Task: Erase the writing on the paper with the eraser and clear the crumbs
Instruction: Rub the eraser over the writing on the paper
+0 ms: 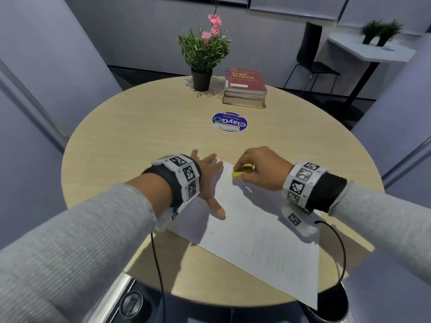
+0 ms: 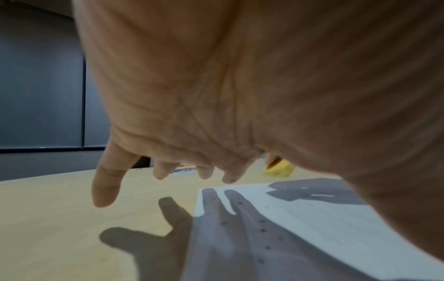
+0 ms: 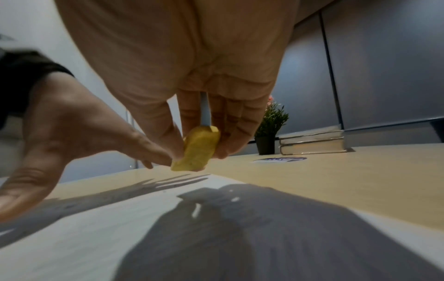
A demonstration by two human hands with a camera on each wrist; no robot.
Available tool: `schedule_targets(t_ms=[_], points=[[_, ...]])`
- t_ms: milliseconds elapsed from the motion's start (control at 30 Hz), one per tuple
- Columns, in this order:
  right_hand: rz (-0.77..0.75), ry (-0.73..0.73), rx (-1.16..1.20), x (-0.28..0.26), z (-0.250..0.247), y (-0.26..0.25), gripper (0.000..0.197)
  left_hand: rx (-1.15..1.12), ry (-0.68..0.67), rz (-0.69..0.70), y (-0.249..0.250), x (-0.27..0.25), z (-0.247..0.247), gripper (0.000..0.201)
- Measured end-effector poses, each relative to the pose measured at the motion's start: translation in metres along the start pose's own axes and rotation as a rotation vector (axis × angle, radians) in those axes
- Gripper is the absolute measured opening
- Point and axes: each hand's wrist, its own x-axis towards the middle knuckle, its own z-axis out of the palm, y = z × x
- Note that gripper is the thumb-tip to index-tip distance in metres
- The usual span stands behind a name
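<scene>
"Legal Writing" in gold on red top book (image 1: 245,80) of stack at table's 12 o'clock, "ClayGo" upside down on round blue sticker (image 1: 229,121) at table centre, smaller line under it unreadable, faint writing on paper (image 1: 256,231) illegible

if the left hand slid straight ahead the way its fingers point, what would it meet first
Probably nothing close: the left hand points over bare table. Farther along that line stands the potted plant, though depth is hard to judge.
</scene>
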Motion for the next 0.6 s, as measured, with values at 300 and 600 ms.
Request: schedule_targets(t_ms=[300,600], points=[[0.01,-0.057,-0.101,0.011,0.01,-0.004,0.027,-0.076,-0.05,-0.031,0.014,0.0,0.006,0.129],[-0.027,-0.053,-0.03,0.014,0.007,0.001,0.023,-0.122,-0.099,-0.051,0.007,0.014,0.013,0.138]])
